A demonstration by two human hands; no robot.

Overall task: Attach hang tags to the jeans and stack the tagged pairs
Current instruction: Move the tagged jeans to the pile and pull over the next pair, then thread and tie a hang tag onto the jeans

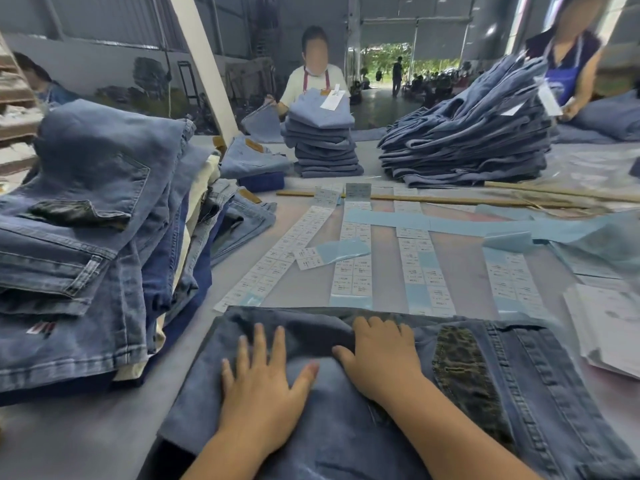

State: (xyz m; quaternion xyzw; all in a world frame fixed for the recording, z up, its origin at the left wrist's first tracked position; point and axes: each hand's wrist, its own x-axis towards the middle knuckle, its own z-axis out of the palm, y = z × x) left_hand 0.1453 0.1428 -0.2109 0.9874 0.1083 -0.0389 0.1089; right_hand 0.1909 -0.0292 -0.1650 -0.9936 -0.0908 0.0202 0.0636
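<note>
Big shed-like workroom, open door at 12 o'clock, one wide grey table filling the view. Folded jeans lie flat at 6 o'clock, right in front of the wearer, dark patch on the pocket at their right side.

Left hand: open, fingers spread and straight, palm down flat on the jeans, pressing the denim. Right hand: on the jeans just beside the left, thumb out toward it; fingers bent over a fold near the far edge. Cannot tell if they pinch the fold or only press on it. Hands close but not touching.

Label strips lie in rows on the table just past the jeans, 12 o'clock, some with pale blue backing crossing them. Paper sheets at 3 o'clock, touching the table edge side of the jeans area.

Left pile of mixed jeans at 9 o'clock, tall, untidy, near the worked pair but apart. Neat stack at 12 o'clock, white tag on top, a person behind it with hands on it. Slumped heap at 1 o'clock, another person beside it. Wooden sticks lie across the table between the strips and the far stacks.
</note>
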